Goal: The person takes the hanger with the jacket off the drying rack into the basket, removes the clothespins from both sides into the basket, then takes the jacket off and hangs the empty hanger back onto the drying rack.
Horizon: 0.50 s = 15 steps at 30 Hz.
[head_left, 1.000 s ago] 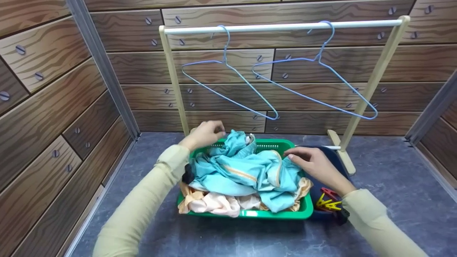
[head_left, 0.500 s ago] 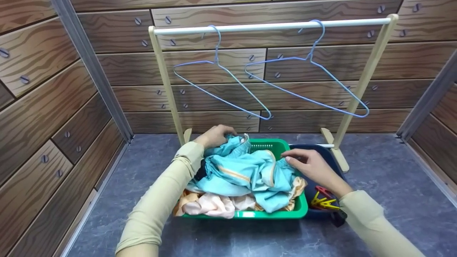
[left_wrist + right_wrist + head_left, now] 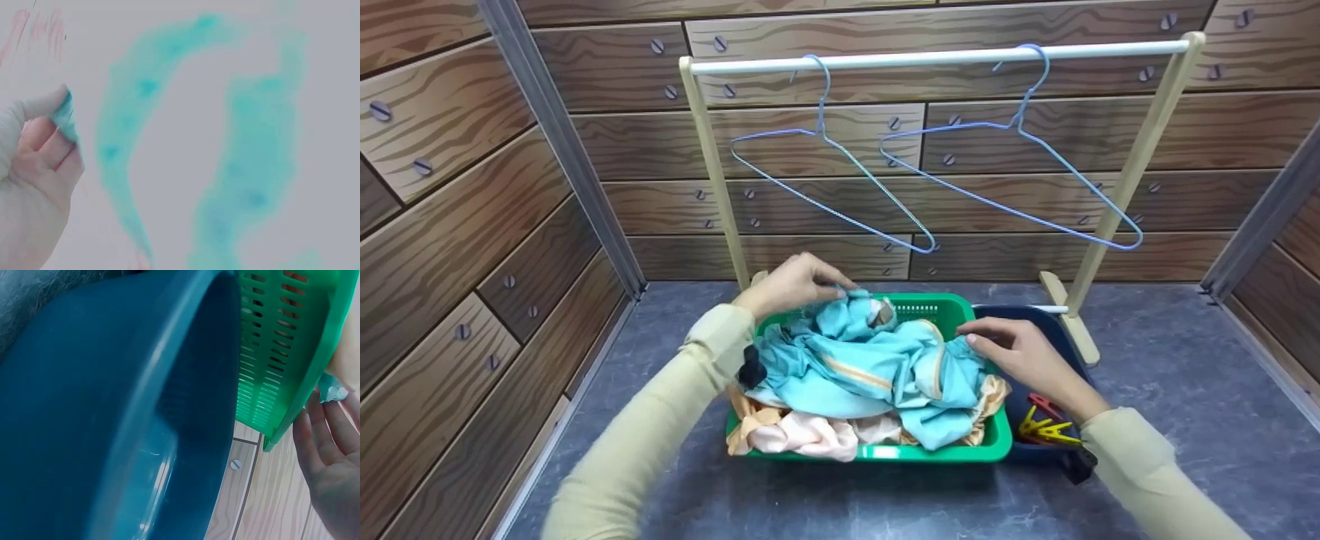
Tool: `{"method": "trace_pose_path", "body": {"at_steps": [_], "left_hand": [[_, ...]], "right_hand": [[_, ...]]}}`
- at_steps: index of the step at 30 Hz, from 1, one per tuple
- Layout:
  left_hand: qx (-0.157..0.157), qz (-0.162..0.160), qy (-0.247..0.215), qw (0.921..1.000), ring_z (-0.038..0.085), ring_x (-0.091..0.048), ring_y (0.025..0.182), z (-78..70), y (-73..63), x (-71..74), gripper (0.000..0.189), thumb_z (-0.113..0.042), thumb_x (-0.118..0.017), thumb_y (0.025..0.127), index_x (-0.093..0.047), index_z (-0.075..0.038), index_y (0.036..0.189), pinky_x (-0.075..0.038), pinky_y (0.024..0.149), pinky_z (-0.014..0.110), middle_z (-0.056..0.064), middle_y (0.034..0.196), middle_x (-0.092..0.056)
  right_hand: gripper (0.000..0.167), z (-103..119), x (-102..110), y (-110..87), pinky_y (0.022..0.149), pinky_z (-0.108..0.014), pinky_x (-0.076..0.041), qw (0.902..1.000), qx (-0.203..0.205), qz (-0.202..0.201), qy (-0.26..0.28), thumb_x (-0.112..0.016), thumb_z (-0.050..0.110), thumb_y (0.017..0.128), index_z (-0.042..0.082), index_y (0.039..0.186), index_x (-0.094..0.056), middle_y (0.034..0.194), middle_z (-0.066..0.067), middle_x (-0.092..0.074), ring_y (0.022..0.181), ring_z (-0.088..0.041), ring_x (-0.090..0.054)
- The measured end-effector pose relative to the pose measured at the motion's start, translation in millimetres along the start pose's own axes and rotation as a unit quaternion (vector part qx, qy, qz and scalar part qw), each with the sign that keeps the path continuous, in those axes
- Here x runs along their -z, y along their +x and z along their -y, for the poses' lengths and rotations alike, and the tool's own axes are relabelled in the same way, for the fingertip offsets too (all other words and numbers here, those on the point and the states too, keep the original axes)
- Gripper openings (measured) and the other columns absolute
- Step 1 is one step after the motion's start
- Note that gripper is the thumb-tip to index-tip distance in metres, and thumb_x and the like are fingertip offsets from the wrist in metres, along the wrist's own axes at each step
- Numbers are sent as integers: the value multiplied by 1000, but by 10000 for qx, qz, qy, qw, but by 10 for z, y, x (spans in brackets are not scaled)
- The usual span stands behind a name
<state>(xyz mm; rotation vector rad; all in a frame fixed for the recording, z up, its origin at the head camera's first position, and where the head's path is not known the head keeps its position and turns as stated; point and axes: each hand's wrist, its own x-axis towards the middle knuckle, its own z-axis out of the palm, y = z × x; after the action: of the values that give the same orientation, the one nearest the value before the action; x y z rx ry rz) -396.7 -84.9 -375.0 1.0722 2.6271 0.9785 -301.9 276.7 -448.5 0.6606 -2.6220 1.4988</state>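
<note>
A teal garment with orange trim [image 3: 877, 367] lies bunched on top of the clothes in a green basket [image 3: 877, 452]. My left hand [image 3: 799, 285] is at the basket's back left, pinching a raised fold of it. In the left wrist view, a bit of teal cloth [image 3: 66, 118] shows between that thumb and the fingers. At the basket's right side my right hand [image 3: 1020, 352] pinches the garment's right edge between thumb and fingertips. Its fingers [image 3: 334, 433] stay close by the basket's rim in the right wrist view, with a teal tip [image 3: 333, 389] against them.
Peach and cream cloth [image 3: 810, 435] sticks out under the garment. A dark blue basin [image 3: 73, 410] stands right of the basket, holding red and yellow clothespins [image 3: 1044, 429]. Behind, a rack [image 3: 930, 58] carries two blue hangers [image 3: 877, 178] [image 3: 1050, 150]. Wood-patterned walls enclose the sides.
My left hand has moved from beside the basket's back left onto the garment and lifted a fold. The right hand has stayed at the garment's right edge. The head view shifted slightly.
</note>
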Motion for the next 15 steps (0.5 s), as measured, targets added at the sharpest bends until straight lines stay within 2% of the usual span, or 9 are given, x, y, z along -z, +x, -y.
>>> {"method": "trace_pose_path", "body": {"at_steps": [2,5,7,8,9,10,12,14,15], "left_hand": [[-144,476,355,9981,2,-63,88,-66,-78,-51,26,-21,-62,99,-71,-20,123,-50,79,24,-7,119,-68],[-394,1101,1033,9877,4,-49,62,-120,-155,-161,22,-18,-54,102,-74,-10,98,-43,63,22,-5,86,-68],[-467,1367,1376,9799,11,-37,55,-121,-179,-219,28,-16,-48,104,-62,-4,82,-35,58,25,-1,69,-52],[-398,1428,1442,9784,13,-36,56,-118,-190,-237,28,-15,-46,104,-62,-5,84,-34,59,26,1,68,-45],[-300,1461,1470,9778,13,-41,61,-122,-202,-241,28,-16,-44,105,-61,-5,86,-37,62,27,3,70,-46],[-102,1477,1443,9784,13,-50,69,-122,-219,-236,29,-20,-43,106,-68,-5,100,-42,67,28,4,79,-56],[235,1397,1334,9809,14,-59,96,-119,-255,-199,35,-29,-42,106,-64,-14,131,-46,85,32,3,113,-66],[496,1186,1187,9846,16,-51,125,-126,-308,-138,43,-37,-44,105,-48,-25,147,-40,102,37,-1,141,-54],[549,1067,1103,9866,16,-44,134,-129,-341,-104,45,-40,-45,104,-47,-27,148,-36,107,39,-2,148,-47]], "right_hand": [[28,-2,-3,-5,80,-32,-54,10000,0,-13,8,-61,37,98,23,121,-69,118,2,-67,99,-16,-65],[28,-12,-16,-4,80,-32,-53,10000,-5,-28,65,-61,36,98,23,121,-69,117,2,-67,99,-17,-65],[28,-16,-22,-5,80,-31,-53,10000,-16,-43,77,-61,36,98,22,121,-69,117,2,-67,99,-17,-65],[28,-15,-21,-8,80,-31,-53,10000,-22,-54,77,-61,36,98,22,121,-69,117,2,-67,100,-17,-65],[29,-11,-21,-12,81,-31,-53,10000,-30,-64,64,-61,37,98,21,121,-69,118,2,-67,100,-17,-65],[30,-5,-19,-18,81,-31,-53,10000,-37,-82,37,-61,37,98,21,121,-69,118,3,-67,101,-16,-65],[30,14,-8,-35,82,-29,-53,9999,0,-145,-66,-61,37,98,21,122,-68,120,4,-66,102,-15,-64],[29,42,15,-62,83,-28,-52,9995,81,-250,-187,-60,35,99,21,124,-67,122,4,-65,105,-15,-63],[29,57,27,-78,84,-27,-51,9991,129,-303,-259,-60,34,99,22,125,-67,123,4,-65,107,-15,-62]]}}
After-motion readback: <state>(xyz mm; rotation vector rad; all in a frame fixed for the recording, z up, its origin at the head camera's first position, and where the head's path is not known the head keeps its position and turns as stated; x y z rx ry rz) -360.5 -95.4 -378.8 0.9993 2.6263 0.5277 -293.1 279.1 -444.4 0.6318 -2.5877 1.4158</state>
